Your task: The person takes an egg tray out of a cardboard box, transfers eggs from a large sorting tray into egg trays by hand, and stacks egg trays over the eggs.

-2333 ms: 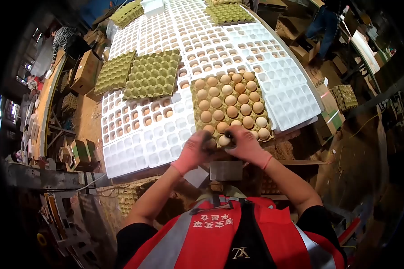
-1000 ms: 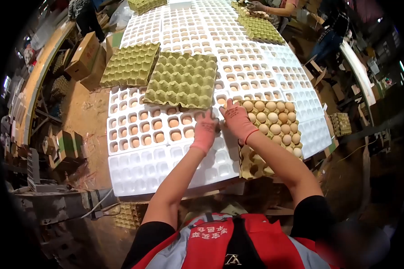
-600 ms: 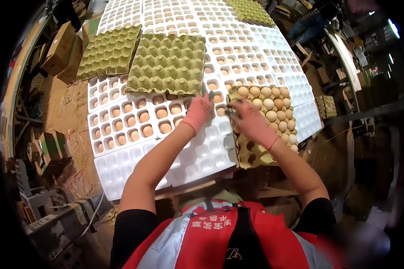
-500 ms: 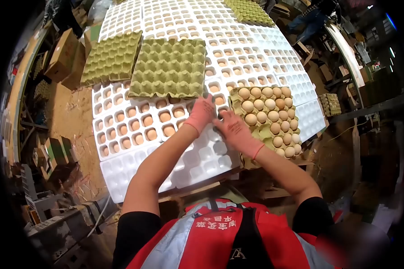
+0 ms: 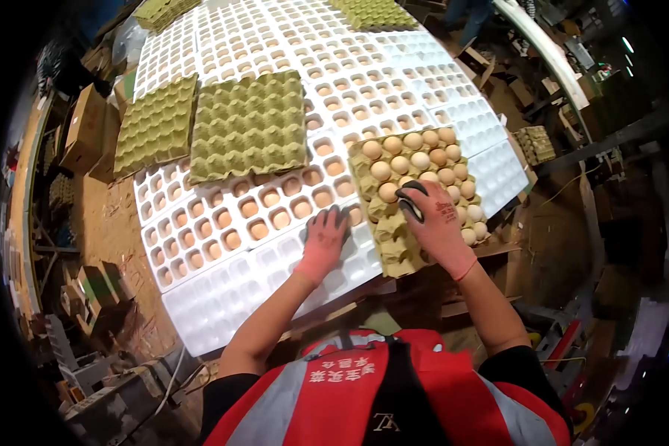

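Egg handling looks in hand here: the right hand curls over eggs in the pulp tray; left of it, the left hand bends over foam cups. I can't tell either grip; shells call for gentleness.

Right hand | back at egg tray | fewer eggs (near-left gone)

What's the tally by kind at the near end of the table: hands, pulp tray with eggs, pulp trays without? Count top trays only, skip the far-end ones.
Gloved hands: 2 (left hand, right hand)
Pulp tray with eggs: 1
Pulp trays without eggs: 2 (outer tray, inner tray)
Total: 5
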The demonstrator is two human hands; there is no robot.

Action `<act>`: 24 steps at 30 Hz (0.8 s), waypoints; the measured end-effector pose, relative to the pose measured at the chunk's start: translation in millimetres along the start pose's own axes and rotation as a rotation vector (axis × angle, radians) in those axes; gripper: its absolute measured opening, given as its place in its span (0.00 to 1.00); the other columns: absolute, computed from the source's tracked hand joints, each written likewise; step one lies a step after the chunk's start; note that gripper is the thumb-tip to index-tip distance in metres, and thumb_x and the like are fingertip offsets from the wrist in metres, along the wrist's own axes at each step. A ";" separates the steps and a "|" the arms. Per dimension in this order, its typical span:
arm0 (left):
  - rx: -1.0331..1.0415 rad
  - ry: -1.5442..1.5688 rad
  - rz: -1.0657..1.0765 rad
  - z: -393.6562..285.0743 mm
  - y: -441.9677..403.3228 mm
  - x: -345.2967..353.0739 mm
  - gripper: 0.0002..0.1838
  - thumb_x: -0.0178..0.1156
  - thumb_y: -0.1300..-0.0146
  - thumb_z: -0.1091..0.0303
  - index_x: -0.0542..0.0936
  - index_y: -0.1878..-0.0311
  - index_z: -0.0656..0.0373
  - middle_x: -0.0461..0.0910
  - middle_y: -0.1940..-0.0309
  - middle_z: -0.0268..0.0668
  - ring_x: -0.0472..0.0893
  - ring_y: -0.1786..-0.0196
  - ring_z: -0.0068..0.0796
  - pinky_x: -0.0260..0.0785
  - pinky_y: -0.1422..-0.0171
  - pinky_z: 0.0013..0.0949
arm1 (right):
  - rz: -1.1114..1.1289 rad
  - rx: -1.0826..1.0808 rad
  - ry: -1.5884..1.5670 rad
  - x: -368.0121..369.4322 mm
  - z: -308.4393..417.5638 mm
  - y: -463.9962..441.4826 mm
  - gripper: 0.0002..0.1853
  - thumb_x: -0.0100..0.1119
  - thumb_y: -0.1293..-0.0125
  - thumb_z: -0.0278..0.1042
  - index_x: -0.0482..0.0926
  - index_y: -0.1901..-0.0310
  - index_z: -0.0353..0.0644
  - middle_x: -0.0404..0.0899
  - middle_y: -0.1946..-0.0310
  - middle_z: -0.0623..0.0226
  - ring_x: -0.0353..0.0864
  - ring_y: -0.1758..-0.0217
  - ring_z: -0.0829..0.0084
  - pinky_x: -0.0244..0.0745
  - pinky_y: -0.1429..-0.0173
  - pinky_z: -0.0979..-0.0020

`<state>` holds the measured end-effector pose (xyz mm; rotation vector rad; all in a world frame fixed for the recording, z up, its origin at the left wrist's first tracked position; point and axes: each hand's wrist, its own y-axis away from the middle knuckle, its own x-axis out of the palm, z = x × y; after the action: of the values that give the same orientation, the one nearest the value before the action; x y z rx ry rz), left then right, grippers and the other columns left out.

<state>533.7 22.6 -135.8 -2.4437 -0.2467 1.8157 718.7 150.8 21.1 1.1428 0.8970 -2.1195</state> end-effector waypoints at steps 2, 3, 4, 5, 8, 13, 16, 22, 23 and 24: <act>-0.091 0.057 -0.134 -8.9 5.2 -10.3 0.24 0.60 0.42 0.69 0.75 0.40 0.57 0.70 0.42 0.48 0.69 0.42 0.50 0.61 0.37 0.52 | -0.060 -0.004 0.131 -20.9 -13.2 -4.6 0.15 0.63 0.42 0.28 0.77 0.52 0.44 0.75 0.52 0.57 0.73 0.48 0.53 0.70 0.45 0.56; -0.148 0.187 -0.193 -16.9 -2.6 -27.0 0.23 0.60 0.42 0.69 0.76 0.41 0.56 0.71 0.45 0.47 0.70 0.44 0.49 0.62 0.39 0.50 | -0.045 0.028 0.173 -20.4 -17.3 -8.6 0.16 0.64 0.43 0.29 0.77 0.51 0.43 0.75 0.53 0.58 0.74 0.49 0.53 0.69 0.45 0.55; -0.204 0.312 -0.250 -22.5 -17.3 -41.6 0.22 0.61 0.41 0.69 0.76 0.42 0.55 0.73 0.47 0.46 0.72 0.46 0.48 0.63 0.41 0.49 | -0.020 -0.029 0.114 -8.9 -26.9 -8.2 0.16 0.60 0.42 0.28 0.76 0.50 0.44 0.74 0.52 0.58 0.74 0.48 0.56 0.70 0.46 0.57; -0.171 0.413 -0.305 -30.5 -36.4 -56.1 0.22 0.65 0.45 0.72 0.77 0.45 0.57 0.76 0.52 0.44 0.74 0.49 0.48 0.67 0.46 0.46 | 0.078 -0.103 0.234 6.9 -35.2 -8.6 0.17 0.58 0.42 0.28 0.76 0.49 0.45 0.73 0.52 0.59 0.73 0.46 0.57 0.70 0.46 0.58; 0.048 0.248 -0.192 -62.7 -82.7 -80.9 0.25 0.67 0.48 0.69 0.76 0.45 0.59 0.75 0.52 0.44 0.74 0.46 0.47 0.68 0.44 0.45 | 0.156 -0.211 0.446 23.7 -49.6 -10.1 0.20 0.54 0.43 0.26 0.75 0.46 0.47 0.71 0.49 0.60 0.70 0.41 0.60 0.67 0.43 0.62; 0.073 0.067 -0.052 -75.1 -102.9 -58.1 0.22 0.68 0.55 0.71 0.76 0.53 0.57 0.75 0.54 0.42 0.75 0.47 0.45 0.68 0.44 0.44 | 0.085 -0.259 0.269 11.7 -79.7 -6.0 0.21 0.61 0.46 0.28 0.75 0.48 0.46 0.73 0.48 0.60 0.72 0.42 0.60 0.68 0.41 0.59; -0.114 0.446 -0.156 -70.3 -104.8 -64.5 0.19 0.67 0.49 0.70 0.76 0.53 0.59 0.77 0.57 0.41 0.78 0.52 0.39 0.72 0.49 0.41 | 0.201 -0.168 0.039 10.5 -92.5 -23.0 0.21 0.64 0.45 0.30 0.76 0.48 0.45 0.77 0.53 0.59 0.76 0.48 0.58 0.72 0.43 0.59; -0.337 0.661 -0.119 -60.9 -125.1 -79.1 0.17 0.61 0.37 0.65 0.77 0.46 0.57 0.80 0.55 0.37 0.81 0.56 0.31 0.74 0.54 0.34 | 0.140 0.134 -0.220 -15.3 -89.1 -54.1 0.18 0.62 0.40 0.32 0.77 0.47 0.41 0.77 0.56 0.57 0.82 0.58 0.65 0.78 0.53 0.66; -0.220 0.323 -0.065 -61.9 -132.3 -74.5 0.18 0.62 0.41 0.67 0.77 0.47 0.57 0.79 0.55 0.41 0.82 0.55 0.37 0.75 0.53 0.37 | 0.240 0.018 0.167 14.2 -93.1 -67.5 0.17 0.61 0.41 0.34 0.79 0.50 0.40 0.78 0.54 0.57 0.82 0.55 0.62 0.77 0.51 0.65; -0.107 -0.015 -0.007 -58.3 -138.2 -63.2 0.19 0.63 0.45 0.68 0.77 0.49 0.57 0.79 0.56 0.44 0.82 0.55 0.43 0.75 0.53 0.41 | 0.334 -0.097 0.555 42.4 -98.2 -76.9 0.17 0.60 0.42 0.36 0.80 0.52 0.38 0.80 0.52 0.57 0.82 0.52 0.59 0.77 0.49 0.63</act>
<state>561.0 148.6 -36.4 -2.4961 -0.3628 1.8649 689.9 267.1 -33.7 1.7331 0.9480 -1.4959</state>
